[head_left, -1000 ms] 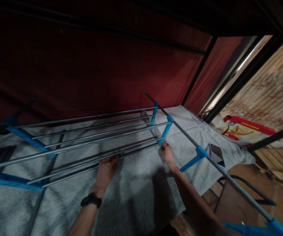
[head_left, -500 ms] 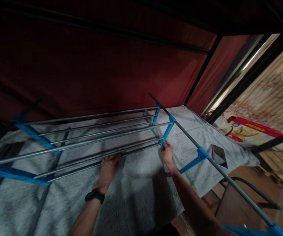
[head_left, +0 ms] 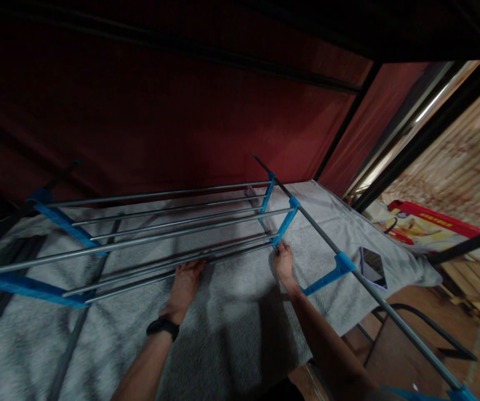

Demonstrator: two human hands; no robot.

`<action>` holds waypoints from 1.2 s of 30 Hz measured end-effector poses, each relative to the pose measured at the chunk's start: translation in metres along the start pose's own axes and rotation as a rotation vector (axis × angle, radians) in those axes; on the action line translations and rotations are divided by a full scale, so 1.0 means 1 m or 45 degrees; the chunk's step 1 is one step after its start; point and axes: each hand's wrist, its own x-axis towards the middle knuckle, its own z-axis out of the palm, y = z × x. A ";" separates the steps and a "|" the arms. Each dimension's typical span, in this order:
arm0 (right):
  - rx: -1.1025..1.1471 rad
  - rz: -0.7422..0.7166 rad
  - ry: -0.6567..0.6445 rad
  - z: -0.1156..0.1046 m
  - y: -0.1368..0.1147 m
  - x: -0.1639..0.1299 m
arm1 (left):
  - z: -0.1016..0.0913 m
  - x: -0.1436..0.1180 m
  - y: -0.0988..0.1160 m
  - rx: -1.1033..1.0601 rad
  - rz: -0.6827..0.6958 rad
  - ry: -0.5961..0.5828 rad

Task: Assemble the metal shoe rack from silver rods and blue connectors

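The person is putting together a metal rack [head_left: 169, 234] with blue plastic joints. It lies on a grey towel [head_left: 231, 317] spread over the surface.

The left hand [head_left: 185, 287] rests on the towel with its fingers [head_left: 194, 267] up against the lowest grey rods [head_left: 190, 260]. The fingers seem curled at the rod, but it is too dark to tell if they really grip it. A black watch [head_left: 162, 327] sits on that wrist.

The right hand [head_left: 284, 264] is at the bottom tip of a blue joint [head_left: 285, 223]. Its fingers [head_left: 279, 250] pinch together right where the rod end meets the blue piece — closed on that spot.

Just past the right fingers a long grey pole [head_left: 348, 264] runs off to the right, with another blue joint [head_left: 334, 270] stuck on it. Farther right of the fingers a phone [head_left: 373, 267] lies flat on the towel, well apart from the hand. Beyond that is a red and yellow box [head_left: 427, 225].

How far along is it? Several rods are already in place between the blue pieces — two layers look done. The lowest rods look as if they are being set in now. The long pole's nearest blue joint holds no rods, so I think more is left to build.
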 end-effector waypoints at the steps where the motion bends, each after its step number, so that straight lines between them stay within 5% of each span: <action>1: -0.005 -0.008 0.005 0.000 0.000 0.000 | 0.001 0.000 -0.001 -0.008 0.006 0.008; 18: -0.018 -0.002 0.002 -0.005 -0.003 -0.001 | -0.004 -0.002 0.007 -0.054 0.018 0.021; 25: 0.073 -0.004 -0.143 -0.019 0.001 -0.002 | -0.019 -0.043 0.028 -0.204 -0.240 0.418; 31: 0.061 0.012 -0.204 -0.016 0.012 -0.001 | -0.037 -0.098 -0.022 -0.271 -0.864 0.860; 36: 0.034 -0.011 -0.212 -0.014 0.018 -0.001 | -0.054 -0.109 -0.077 -0.232 -1.156 1.042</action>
